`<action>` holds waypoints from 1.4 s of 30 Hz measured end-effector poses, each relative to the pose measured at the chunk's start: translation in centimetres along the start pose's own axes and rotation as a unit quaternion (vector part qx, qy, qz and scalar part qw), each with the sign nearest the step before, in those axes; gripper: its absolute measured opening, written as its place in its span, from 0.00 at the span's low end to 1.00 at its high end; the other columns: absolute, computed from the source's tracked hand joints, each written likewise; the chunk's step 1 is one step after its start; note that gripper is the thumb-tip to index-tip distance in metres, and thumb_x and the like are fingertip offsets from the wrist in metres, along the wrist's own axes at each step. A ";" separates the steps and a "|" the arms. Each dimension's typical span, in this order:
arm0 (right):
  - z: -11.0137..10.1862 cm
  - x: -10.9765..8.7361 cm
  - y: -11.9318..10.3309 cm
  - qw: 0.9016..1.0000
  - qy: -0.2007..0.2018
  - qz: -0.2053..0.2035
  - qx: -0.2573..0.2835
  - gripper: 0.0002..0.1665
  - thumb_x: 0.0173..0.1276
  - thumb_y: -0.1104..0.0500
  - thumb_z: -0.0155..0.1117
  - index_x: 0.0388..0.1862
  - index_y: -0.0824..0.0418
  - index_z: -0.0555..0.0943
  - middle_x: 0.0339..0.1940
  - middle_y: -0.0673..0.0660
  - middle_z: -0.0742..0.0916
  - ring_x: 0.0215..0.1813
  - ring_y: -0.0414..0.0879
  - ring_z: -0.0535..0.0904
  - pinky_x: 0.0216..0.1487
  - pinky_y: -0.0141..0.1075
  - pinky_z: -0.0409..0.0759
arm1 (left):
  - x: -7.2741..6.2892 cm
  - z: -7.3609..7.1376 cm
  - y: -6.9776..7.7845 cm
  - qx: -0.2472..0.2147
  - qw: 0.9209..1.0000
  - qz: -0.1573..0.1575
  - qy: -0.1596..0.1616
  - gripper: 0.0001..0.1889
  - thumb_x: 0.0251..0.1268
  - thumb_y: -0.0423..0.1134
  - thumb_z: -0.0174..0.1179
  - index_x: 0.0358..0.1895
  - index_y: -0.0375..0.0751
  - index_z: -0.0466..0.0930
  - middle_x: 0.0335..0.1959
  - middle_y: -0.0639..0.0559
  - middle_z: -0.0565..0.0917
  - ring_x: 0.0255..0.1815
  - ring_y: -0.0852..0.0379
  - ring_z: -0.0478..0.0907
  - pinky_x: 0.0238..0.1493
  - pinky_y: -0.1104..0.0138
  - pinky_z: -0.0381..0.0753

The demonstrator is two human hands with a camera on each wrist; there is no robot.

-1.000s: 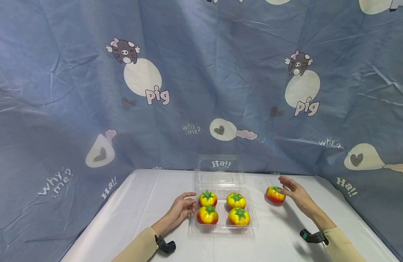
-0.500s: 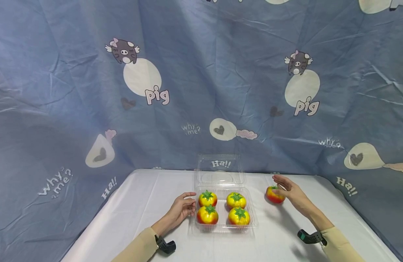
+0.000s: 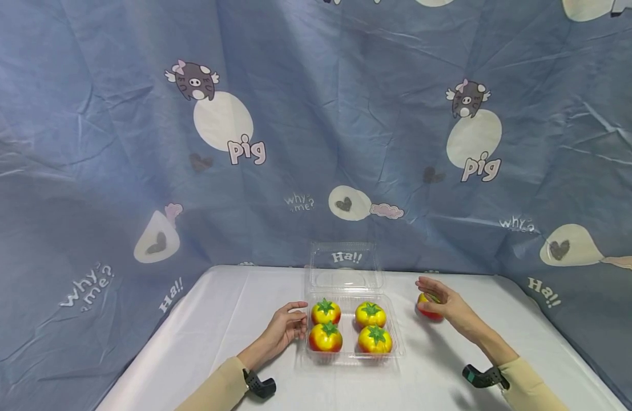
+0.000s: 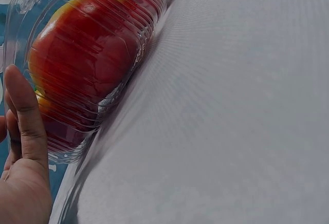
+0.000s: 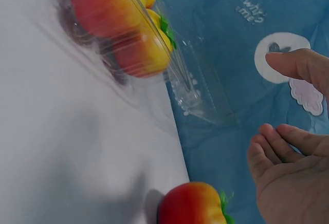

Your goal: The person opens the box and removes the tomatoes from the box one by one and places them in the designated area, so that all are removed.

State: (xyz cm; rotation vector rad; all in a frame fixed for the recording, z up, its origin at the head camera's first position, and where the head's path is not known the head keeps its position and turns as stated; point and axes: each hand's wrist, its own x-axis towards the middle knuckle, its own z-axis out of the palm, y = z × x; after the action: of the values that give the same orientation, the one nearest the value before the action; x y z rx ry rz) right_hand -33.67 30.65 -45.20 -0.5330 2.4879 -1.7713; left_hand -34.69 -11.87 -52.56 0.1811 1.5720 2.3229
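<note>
A clear plastic clamshell box (image 3: 349,334) stands on the table with its lid (image 3: 345,279) raised at the back. Several red-and-yellow toy tomatoes (image 3: 375,341) with green leaf tops sit inside. My left hand (image 3: 282,331) lies at the box's left side, fingers loosely bent; in the left wrist view its fingers (image 4: 30,126) are against or very near the clear wall. My right hand (image 3: 451,308) hovers by a single tomato (image 3: 427,313) right of the box, partly covering it. The right wrist view has that tomato (image 5: 190,206) apart from my spread thumb and fingers (image 5: 280,144).
A white cloth covers the table (image 3: 264,291). Behind and beside it hangs a blue curtain (image 3: 295,114) printed with pigs and words. A dark band (image 3: 259,385) is on my left wrist, another band (image 3: 482,377) on my right.
My right hand has moved left across the lone tomato, now covering more of it. My left hand, the box and the tomatoes have stayed in place.
</note>
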 end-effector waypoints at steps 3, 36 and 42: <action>0.5 -0.1 -0.2 1.000 -0.014 0.011 0.009 0.43 0.63 0.61 0.67 0.73 0.65 0.59 0.72 0.70 0.65 0.72 0.51 0.65 0.59 0.22 0.72 | 0.0 0.0 0.0 0.002 1.000 0.001 0.000 0.23 0.67 0.29 0.47 0.63 0.27 0.58 0.25 0.52 0.75 0.21 0.60 0.72 0.23 0.70 0.75; 4.1 -0.9 -1.4 0.989 -0.143 0.020 0.030 0.44 0.64 0.59 0.66 0.72 0.73 0.56 0.72 0.74 0.64 0.73 0.69 0.58 0.65 0.39 0.73 | 0.1 0.1 -0.1 0.001 1.000 0.003 0.004 0.22 0.66 0.29 0.48 0.62 0.27 0.59 0.24 0.52 0.75 0.21 0.60 0.71 0.22 0.70 0.74; 4.5 -1.0 -1.8 0.984 -0.172 0.021 0.033 0.41 0.64 0.58 0.66 0.71 0.70 0.60 0.72 0.74 0.64 0.73 0.70 0.58 0.66 0.41 0.72 | 0.1 0.1 0.0 0.003 1.000 0.001 0.005 0.23 0.66 0.29 0.47 0.63 0.25 0.57 0.24 0.52 0.75 0.21 0.60 0.72 0.22 0.70 0.75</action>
State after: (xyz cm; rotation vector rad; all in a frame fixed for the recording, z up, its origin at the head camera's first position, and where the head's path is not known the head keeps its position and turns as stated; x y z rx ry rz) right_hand -31.24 26.29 -45.26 -0.7067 2.1834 -1.5830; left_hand -34.74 -11.75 -52.53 0.1731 1.5837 2.3251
